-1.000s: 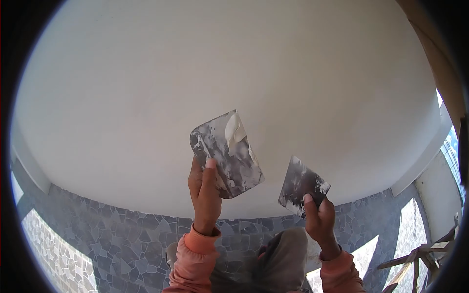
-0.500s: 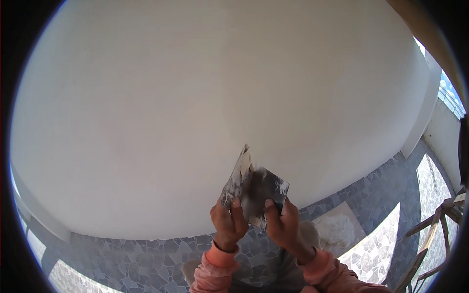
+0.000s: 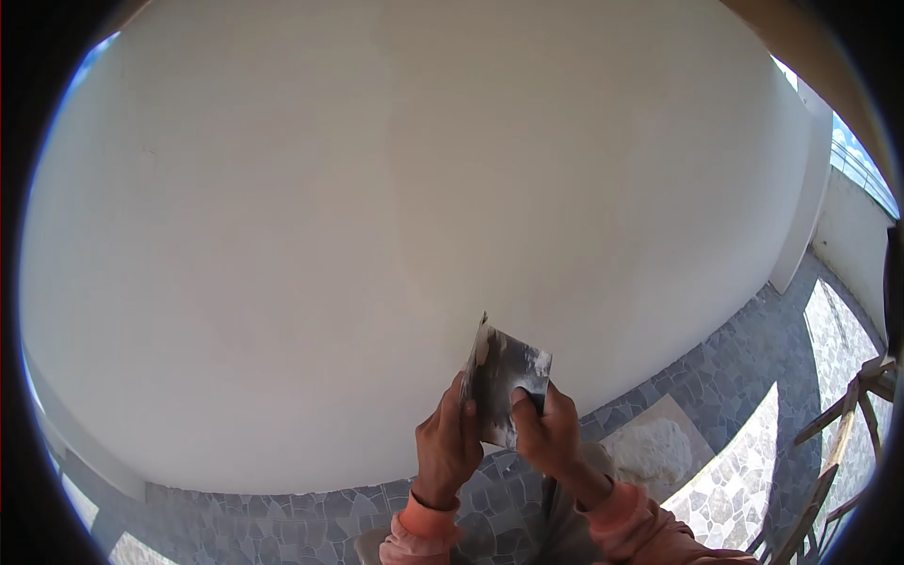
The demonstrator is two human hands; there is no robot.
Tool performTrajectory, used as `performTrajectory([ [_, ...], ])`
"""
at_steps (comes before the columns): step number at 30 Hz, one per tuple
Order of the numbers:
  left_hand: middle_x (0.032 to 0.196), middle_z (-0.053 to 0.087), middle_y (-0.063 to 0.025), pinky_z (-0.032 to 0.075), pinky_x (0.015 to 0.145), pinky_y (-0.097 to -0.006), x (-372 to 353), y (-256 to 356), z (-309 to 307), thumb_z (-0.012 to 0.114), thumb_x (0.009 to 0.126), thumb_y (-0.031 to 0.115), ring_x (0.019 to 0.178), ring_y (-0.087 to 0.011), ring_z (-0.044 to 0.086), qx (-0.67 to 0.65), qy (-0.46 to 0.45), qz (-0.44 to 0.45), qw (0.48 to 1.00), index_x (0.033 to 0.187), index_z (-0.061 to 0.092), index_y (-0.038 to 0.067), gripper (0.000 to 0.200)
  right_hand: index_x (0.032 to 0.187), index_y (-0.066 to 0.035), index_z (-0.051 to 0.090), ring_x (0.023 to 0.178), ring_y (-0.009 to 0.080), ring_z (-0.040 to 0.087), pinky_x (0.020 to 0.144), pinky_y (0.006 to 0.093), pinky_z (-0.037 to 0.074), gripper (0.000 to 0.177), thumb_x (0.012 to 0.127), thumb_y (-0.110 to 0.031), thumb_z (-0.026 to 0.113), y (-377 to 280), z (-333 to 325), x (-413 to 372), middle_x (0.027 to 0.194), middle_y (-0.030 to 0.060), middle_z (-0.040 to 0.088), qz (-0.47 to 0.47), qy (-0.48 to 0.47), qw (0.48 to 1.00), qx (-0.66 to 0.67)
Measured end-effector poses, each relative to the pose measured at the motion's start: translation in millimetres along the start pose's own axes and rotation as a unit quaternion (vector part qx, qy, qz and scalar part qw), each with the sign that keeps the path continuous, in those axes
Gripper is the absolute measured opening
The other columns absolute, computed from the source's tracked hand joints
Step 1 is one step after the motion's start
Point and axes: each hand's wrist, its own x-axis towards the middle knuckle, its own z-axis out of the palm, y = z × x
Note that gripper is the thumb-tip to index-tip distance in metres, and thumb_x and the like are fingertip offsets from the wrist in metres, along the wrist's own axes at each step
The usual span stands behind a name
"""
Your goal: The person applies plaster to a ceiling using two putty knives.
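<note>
My right hand [image 3: 549, 431] grips a dark metal putty blade [image 3: 508, 377] smeared with white paste, its thumb lying on the flat face. My left hand [image 3: 446, 447] is closed on a second blade [image 3: 469, 369], seen nearly edge-on at the left of the first. The two blades touch or lie very close together, with some whitish paste near their top corner. Both hands are low in the view, in front of a large pale wall [image 3: 282, 245]. A slightly darker patch covers the wall's middle and right.
Grey stone-patterned floor [image 3: 273, 518] runs along the wall's foot. A board [image 3: 702, 450] bearing a heap of white material [image 3: 653, 450] lies at the lower right. Beyond it stands a wooden frame [image 3: 833, 443]. A low wall [image 3: 847, 231] rises at the far right.
The left blade has turned from showing its face to nearly edge-on, closer against the right blade. The right blade is now sharper in view. The camera view has shifted slightly.
</note>
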Motion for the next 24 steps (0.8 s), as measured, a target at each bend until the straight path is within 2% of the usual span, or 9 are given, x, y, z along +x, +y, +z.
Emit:
performTrajectory([
  [3, 0.106, 0.070, -0.0224, 0.058, 0.068, -0.0400, 3.1, 4.6, -2.8, 0.050, 0.100, 0.007, 0.084, -0.0367, 0.073, -0.009, -0.031, -0.018, 0.999, 0.135, 0.052, -0.001, 0.036, 0.103, 0.003, 0.057, 0.056, 0.0106, 0.052, 0.054, 0.0306, 0.045, 0.014, 0.096, -0.008, 0.052, -4.4, -3.8, 4.3, 0.066, 0.0064, 0.058, 0.037, -0.007, 0.999, 0.020],
  [8, 0.112, 0.068, -0.0232, 0.059, 0.070, -0.0397, 0.9, 0.7, -4.8, 0.051, 0.101, 0.011, 0.083, -0.0366, 0.072, -0.017, -0.098, -0.066, 0.993, 0.137, 0.050, 0.000, 0.038, 0.103, 0.003, 0.058, 0.054, 0.0081, 0.052, 0.052, 0.0294, 0.044, 0.015, 0.096, -0.010, 0.053, -7.6, -10.2, 9.4, 0.064, 0.0036, 0.058, 0.015, 0.008, 1.000, 0.020],
  [11, 0.121, 0.064, -0.0252, 0.058, 0.076, -0.0417, 6.7, 2.4, -8.7, 0.055, 0.096, 0.011, 0.088, -0.0382, 0.071, -0.061, -0.126, -0.035, 0.990, 0.140, 0.047, 0.001, 0.046, 0.103, 0.003, 0.058, 0.054, 0.0083, 0.052, 0.052, 0.0300, 0.044, 0.016, 0.096, -0.011, 0.053, -4.8, -15.1, 10.1, 0.063, 0.0032, 0.058, 0.013, 0.014, 1.000, 0.022],
  [14, 0.135, 0.056, -0.0260, 0.056, 0.087, -0.0430, 9.8, 3.1, -15.5, 0.060, 0.088, 0.009, 0.107, -0.0400, 0.067, -0.092, -0.155, 0.024, 0.983, 0.146, 0.041, 0.003, 0.061, 0.103, 0.003, 0.059, 0.055, 0.0089, 0.052, 0.052, 0.0307, 0.044, 0.017, 0.096, -0.012, 0.054, -3.9, -22.3, 9.3, 0.063, 0.0038, 0.058, 0.033, 0.008, 0.999, 0.024],
  [17, 0.144, 0.049, -0.0245, 0.052, 0.097, -0.0431, 8.4, 3.6, -23.7, 0.063, 0.079, 0.005, 0.123, -0.0407, 0.057, -0.074, -0.194, 0.028, 0.978, 0.151, 0.033, 0.005, 0.078, 0.102, 0.003, 0.059, 0.055, 0.0088, 0.052, 0.053, 0.0307, 0.044, 0.018, 0.096, -0.013, 0.055, -2.4, -23.5, 8.2, 0.063, 0.0043, 0.059, 0.035, 0.000, 0.999, 0.015],
  [20, 0.132, 0.055, -0.0260, 0.052, 0.093, -0.0429, 7.5, 5.1, -17.6, 0.069, 0.077, 0.005, 0.114, -0.0436, 0.060, -0.055, -0.167, 0.037, 0.984, 0.145, 0.037, 0.001, 0.075, 0.101, 0.003, 0.060, 0.056, 0.0085, 0.052, 0.054, 0.0308, 0.044, 0.018, 0.096, -0.014, 0.055, -4.1, -25.4, 9.8, 0.063, 0.0043, 0.059, 0.032, -0.005, 0.999, 0.010],
  [23, 0.144, 0.049, -0.0236, 0.052, 0.099, -0.0415, 5.0, 5.7, -12.0, 0.070, 0.075, -0.001, 0.127, -0.0410, 0.054, -0.017, -0.147, 0.036, 0.988, 0.154, 0.028, 0.006, 0.089, 0.101, 0.003, 0.061, 0.056, 0.0083, 0.052, 0.054, 0.0307, 0.044, 0.018, 0.096, -0.014, 0.056, -3.2, -25.3, 10.7, 0.063, 0.0038, 0.058, 0.024, -0.001, 1.000, 0.018],
  [24, 0.143, 0.050, -0.0230, 0.053, 0.098, -0.0413, 3.4, 4.2, -9.6, 0.070, 0.075, -0.002, 0.127, -0.0407, 0.054, -0.013, -0.137, 0.038, 0.990, 0.154, 0.028, 0.007, 0.089, 0.101, 0.003, 0.061, 0.056, 0.0083, 0.051, 0.054, 0.0307, 0.044, 0.018, 0.096, -0.014, 0.056, -3.4, -25.5, 10.9, 0.063, 0.0036, 0.058, 0.021, 0.001, 1.000, 0.022],
])
